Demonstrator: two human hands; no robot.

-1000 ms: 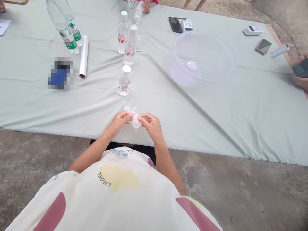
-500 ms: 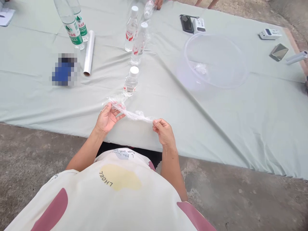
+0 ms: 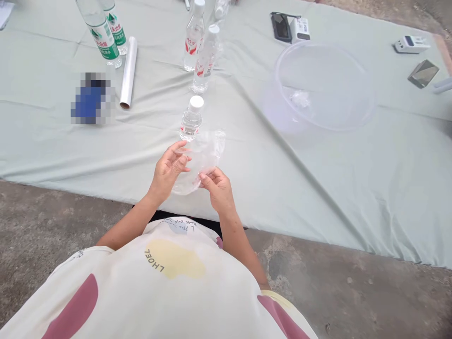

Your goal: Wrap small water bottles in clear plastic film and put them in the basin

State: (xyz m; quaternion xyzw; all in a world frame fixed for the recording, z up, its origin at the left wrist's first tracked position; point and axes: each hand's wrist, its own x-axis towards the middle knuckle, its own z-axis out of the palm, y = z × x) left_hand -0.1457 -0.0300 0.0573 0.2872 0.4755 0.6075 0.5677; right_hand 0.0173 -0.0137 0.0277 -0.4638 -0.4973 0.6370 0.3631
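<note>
A crumpled sheet of clear cling film [image 3: 205, 153] is spread out between my hands, just above the near edge of the table. My right hand [image 3: 219, 188] pinches its lower right part between thumb and fingertips. At the film's left side, my left hand [image 3: 168, 169] has its thumb bent toward loosely curved fingers, with film at the fingertips. The film's transparency blurs where its edges run. Just beyond stands a small water bottle [image 3: 191, 123] with a white cap, upright and close to the left fingertips.
Two more capped bottles [image 3: 204, 63] [image 3: 193, 44] stand behind. Farther left are large green-labelled bottles [image 3: 104, 42] and a film roll [image 3: 128, 73]. A translucent basin [image 3: 323, 127] holds crumpled plastic [image 3: 300, 99]. Phone [image 3: 281, 27] and white devices [image 3: 411, 44] lie beyond.
The film was stretched into a long strand; now it hangs wider and looser. My right hand has moved left, my left hand slightly right, bringing them closer together.
</note>
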